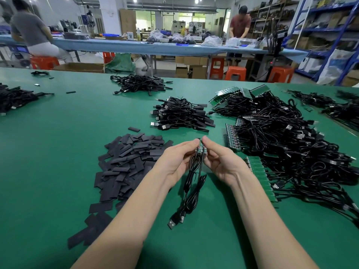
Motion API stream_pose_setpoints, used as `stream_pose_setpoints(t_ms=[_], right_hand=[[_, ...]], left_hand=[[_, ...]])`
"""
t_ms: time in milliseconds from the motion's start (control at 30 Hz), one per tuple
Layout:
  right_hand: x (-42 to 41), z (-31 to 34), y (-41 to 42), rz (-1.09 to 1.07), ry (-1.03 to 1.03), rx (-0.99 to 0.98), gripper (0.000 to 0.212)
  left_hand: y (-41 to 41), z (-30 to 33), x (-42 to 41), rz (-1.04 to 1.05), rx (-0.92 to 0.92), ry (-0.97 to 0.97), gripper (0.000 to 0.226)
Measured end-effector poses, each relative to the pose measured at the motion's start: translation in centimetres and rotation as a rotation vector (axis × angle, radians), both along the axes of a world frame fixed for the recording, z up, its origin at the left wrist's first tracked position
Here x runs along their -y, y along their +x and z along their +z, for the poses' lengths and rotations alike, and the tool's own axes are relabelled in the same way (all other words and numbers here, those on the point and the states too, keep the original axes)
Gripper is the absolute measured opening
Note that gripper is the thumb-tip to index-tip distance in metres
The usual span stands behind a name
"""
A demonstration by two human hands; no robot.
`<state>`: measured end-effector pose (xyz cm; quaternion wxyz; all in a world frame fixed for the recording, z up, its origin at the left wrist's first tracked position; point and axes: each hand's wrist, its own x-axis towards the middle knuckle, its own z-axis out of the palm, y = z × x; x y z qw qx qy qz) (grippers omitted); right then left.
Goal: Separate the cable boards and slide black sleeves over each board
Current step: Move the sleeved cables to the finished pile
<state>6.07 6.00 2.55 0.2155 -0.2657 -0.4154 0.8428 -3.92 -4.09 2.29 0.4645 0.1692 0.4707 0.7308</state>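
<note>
My left hand [177, 162] and my right hand [220, 160] together pinch a small strip of joined green cable boards [200, 148], held edge-on above the green table [48, 152]. Black cables [192, 187] hang from the boards down to the table and end in USB plugs [174, 220]. A loose heap of flat black sleeves [128, 164] lies just left of my hands. Strips of joined boards with tangled cables [281, 152] are piled to the right.
Sleeved cables lie in a pile [182, 115] beyond my hands and in another [139, 84] farther back. More cable piles sit at the far left [15, 98] and far right [330, 107]. Two people work at a blue bench [136, 45] behind.
</note>
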Motion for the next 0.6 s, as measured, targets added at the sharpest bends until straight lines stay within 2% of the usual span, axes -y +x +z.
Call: stream_pose_setpoints(t_ms=[133, 233, 300, 400, 433, 467, 533, 600], right_hand=[[0.3, 0.1, 0.4, -0.019, -0.136, -0.012, 0.016], [0.2, 0.5, 0.9, -0.013, -0.196, -0.031, 0.012], [0.0, 0.8, 1.3, -0.006, -0.123, -0.002, 0.011], [-0.9, 1.4, 1.9, 0.005, 0.109, 0.076, 0.012], [-1.3, 1.6, 2.1, -0.007, 0.186, 0.102, 0.017], [-1.7, 1.7, 2.2, -0.027, 0.246, 0.131, 0.021], [-2.0, 1.9, 2.2, -0.068, 0.314, 0.171, 0.022], [-1.8, 1.9, 2.0, -0.088, 0.35, 0.184, 0.016]], left_hand=[[0.3, 0.0, 0.2, -0.056, 0.162, -0.029, 0.011], [0.3, 0.1, 0.3, -0.073, 0.288, 0.013, 0.012], [0.3, 0.0, 0.4, -0.097, 0.119, -0.017, 0.013], [0.5, -0.6, 0.4, 0.033, -0.525, -0.291, 0.018], [0.7, -0.9, 0.3, 0.129, -0.729, -0.344, 0.018], [0.9, -1.0, 0.1, 0.206, -0.839, -0.329, 0.018], [1.5, -1.0, -0.3, 0.245, -0.801, -0.198, 0.014], [2.0, -1.1, -0.7, 0.146, -0.598, -0.098, 0.011]])
